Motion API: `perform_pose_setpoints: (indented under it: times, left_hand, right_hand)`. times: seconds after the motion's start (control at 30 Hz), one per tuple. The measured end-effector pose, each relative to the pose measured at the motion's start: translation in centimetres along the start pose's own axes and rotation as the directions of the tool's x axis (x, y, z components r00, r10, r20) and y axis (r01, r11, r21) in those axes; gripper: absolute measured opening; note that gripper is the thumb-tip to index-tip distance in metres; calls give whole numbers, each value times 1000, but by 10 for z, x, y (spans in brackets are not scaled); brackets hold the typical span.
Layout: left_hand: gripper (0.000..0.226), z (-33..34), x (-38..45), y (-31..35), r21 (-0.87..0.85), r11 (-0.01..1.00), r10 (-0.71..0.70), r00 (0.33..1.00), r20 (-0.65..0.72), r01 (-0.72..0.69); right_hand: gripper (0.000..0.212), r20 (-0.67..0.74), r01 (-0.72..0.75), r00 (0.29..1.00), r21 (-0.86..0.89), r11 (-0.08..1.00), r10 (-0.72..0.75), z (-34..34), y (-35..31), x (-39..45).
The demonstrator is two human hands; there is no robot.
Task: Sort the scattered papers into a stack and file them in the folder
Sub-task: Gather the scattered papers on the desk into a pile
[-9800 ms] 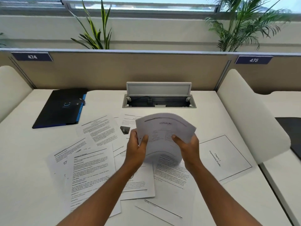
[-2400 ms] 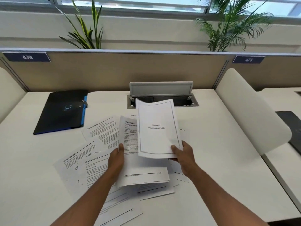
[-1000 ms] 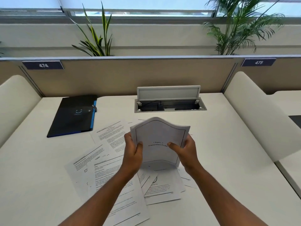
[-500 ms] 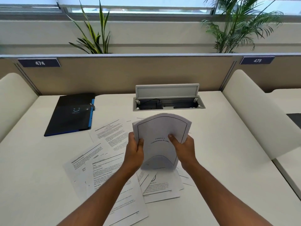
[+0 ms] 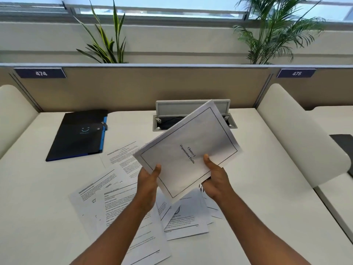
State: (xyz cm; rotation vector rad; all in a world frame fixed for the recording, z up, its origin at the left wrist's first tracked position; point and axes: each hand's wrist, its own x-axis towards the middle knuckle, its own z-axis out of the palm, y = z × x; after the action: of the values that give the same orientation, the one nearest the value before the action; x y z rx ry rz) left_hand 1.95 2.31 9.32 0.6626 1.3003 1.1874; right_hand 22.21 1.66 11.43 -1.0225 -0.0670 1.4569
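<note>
Thin stack of white printed sheets, bordered title page on top, held tilted above desk, pinched by left hand and right hand at near edges. Loose printed pages scattered below; closed black folder with blue spine far left, well apart. Risks: sheets fanning or sliding out of loose pinch; corners misaligned if squared carelessly; desk pages swept off white desktop.

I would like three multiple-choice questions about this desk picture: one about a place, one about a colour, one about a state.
1. Where does the folder lie?
A. far left of the desk
B. on the loose sheets
C. under the held stack

2. What colour is the folder's cover?
A. white
B. black with a blue edge
C. red

3. How is the paper stack held?
A. flat on the desk
B. by one hand only
C. raised and tilted, in both hands

Answers:
1. A, it lies closed beside the scattered papers.
2. B, a blue strip runs along its edge.
3. C, left hand and right hand grip its lower edge.
</note>
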Motion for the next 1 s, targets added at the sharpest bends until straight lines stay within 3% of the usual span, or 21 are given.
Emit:
perform_pose_setpoints:
  times: [0.07,0.13,0.23,0.3,0.4,0.47,0.57,0.7,0.8,0.9,1.0]
  left_hand:
    - [28,-3,4,10,-35,997,67,997,-25,-68]
    - [31,-9,7,18,40,992,122,991,-54,-120]
    - [37,-27,12,25,169,971,184,980,-77,-169]
    - [39,-39,13,29,222,954,220,973,-68,-200]
    - [40,-40,10,29,251,942,237,971,-29,-223]
    - [39,-33,6,24,258,939,239,971,-20,-226]
    - [24,-21,-1,14,250,936,259,966,-20,-246]
    - [31,-11,-10,7,286,921,270,963,25,-265]
    - [29,-17,-11,-4,332,906,258,964,58,-262]
    - [31,-28,-10,-16,340,917,215,976,23,-210]
    - [34,-31,-9,-21,375,906,204,979,17,-196]
  right_hand:
    - [58,39,-16,999,8,1000,16,-4,3,0]
    - [60,69,-10,998,38,999,7,-11,-2,3]
    - [44,81,88,992,73,993,-93,-25,-28,13]
    - [35,69,162,985,-76,984,-157,-33,-49,18]
    - [40,150,218,975,-549,807,-161,-34,-66,24]
    - [38,216,254,966,-713,654,-139,-30,-65,26]
    - [21,269,378,924,-754,537,-271,-25,-49,27]
    - [8,269,499,820,-767,403,-505,-32,-5,23]
    - [8,253,465,850,-772,432,-462,-51,22,18]
    - [22,212,391,899,-784,482,-385,-64,31,15]
    - [14,143,370,898,-755,541,-415,-64,31,15]
